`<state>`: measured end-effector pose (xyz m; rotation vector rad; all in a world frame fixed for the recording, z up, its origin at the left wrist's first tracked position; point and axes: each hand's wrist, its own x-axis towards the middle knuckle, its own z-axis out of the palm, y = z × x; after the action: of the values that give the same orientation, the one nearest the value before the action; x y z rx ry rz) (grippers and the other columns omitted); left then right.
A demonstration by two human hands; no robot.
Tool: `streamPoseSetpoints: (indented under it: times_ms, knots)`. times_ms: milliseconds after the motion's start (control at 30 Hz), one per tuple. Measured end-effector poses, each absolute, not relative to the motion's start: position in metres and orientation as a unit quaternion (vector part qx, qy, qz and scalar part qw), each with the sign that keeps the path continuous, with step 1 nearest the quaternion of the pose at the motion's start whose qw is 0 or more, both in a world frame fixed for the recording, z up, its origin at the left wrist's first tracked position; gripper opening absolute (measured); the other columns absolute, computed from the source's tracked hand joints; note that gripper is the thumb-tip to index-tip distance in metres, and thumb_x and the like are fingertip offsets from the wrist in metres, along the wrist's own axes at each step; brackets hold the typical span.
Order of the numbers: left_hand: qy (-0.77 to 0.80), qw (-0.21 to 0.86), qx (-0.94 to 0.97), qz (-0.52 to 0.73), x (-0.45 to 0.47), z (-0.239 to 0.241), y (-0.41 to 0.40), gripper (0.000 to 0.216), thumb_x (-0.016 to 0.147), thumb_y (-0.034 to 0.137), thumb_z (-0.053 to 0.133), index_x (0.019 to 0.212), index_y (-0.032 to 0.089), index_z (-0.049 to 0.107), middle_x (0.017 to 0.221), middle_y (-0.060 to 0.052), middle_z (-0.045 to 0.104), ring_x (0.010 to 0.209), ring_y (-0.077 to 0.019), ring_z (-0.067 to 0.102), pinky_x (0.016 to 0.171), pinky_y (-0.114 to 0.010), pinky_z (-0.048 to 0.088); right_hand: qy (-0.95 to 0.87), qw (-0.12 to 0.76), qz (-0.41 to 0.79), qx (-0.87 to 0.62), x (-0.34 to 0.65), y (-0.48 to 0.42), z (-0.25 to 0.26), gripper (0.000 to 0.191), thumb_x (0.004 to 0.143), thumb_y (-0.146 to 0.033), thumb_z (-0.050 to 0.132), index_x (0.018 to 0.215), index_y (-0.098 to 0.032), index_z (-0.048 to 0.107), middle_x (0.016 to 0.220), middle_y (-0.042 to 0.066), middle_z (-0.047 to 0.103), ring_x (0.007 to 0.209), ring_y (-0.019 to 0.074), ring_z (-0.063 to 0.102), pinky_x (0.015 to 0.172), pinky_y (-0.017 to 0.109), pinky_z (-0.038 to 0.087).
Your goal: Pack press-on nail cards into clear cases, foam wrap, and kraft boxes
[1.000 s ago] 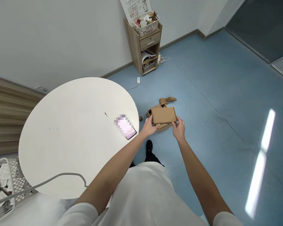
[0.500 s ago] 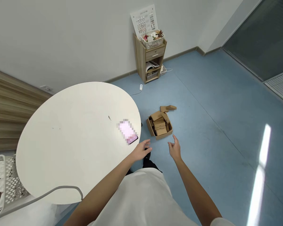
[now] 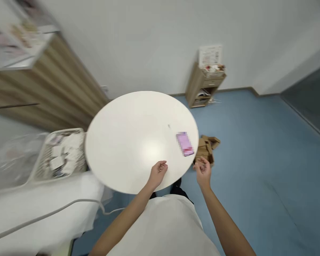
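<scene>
My left hand (image 3: 158,173) hovers over the near edge of the round white table (image 3: 128,142). Its fingers are half curled, the thumb apart from them, and it holds nothing I can see. A phone (image 3: 185,144) with a blurred-out pinkish screen lies on the tabletop, up and right of that hand. Just beyond the table's right edge is my right hand (image 3: 203,173), fingers loosely bent with no object visible in them. Behind it on the floor stands an open cardboard box (image 3: 206,151) with smaller brown boxes in it, partly hidden by the table and the hand.
A white basket (image 3: 81,156) full of small packets sits left of the table, beside a plastic bag (image 3: 16,160). A grey cable (image 3: 69,204) crosses a white cloth-covered surface (image 3: 66,220). Against the far wall is a small wooden cabinet (image 3: 194,87).
The view has swung left, bringing the basket and a wooden counter into sight. My left hand has gone from the table's right edge to over its surface. Both hands' fingers are more curled.
</scene>
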<state>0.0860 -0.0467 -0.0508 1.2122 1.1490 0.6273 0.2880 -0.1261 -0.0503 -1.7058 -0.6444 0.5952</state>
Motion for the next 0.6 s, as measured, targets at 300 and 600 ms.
streamPoseSetpoints:
  times_ms: [300,600]
  knots:
    - [0.592,0.592,0.470,0.280,-0.035,-0.051,-0.051,0.040,0.071,0.039,0.056,0.104,0.016,0.055,0.094,-0.007,0.060,0.070,-0.0126,0.056,0.068,-0.028,0.045,-0.426,0.463,0.428,-0.649,0.150,-0.082,-0.039,0.035,0.069,-0.044,0.058,0.094,-0.019,0.055,0.073,0.003,0.056,0.061,0.0143,0.053,0.058,0.031,0.048]
    - [0.655,0.534,0.441,0.302,-0.071,-0.039,-0.048,0.043,0.068,0.040,0.058,0.105,0.018,0.055,0.098,-0.008,0.059,0.073,-0.0136,0.056,0.065,-0.026,0.044,-0.419,0.450,0.515,-0.597,0.127,-0.030,-0.044,0.030,0.071,-0.045,0.055,0.089,-0.021,0.056,0.074,0.002,0.058,0.056,0.0135,0.053,0.058,0.032,0.049]
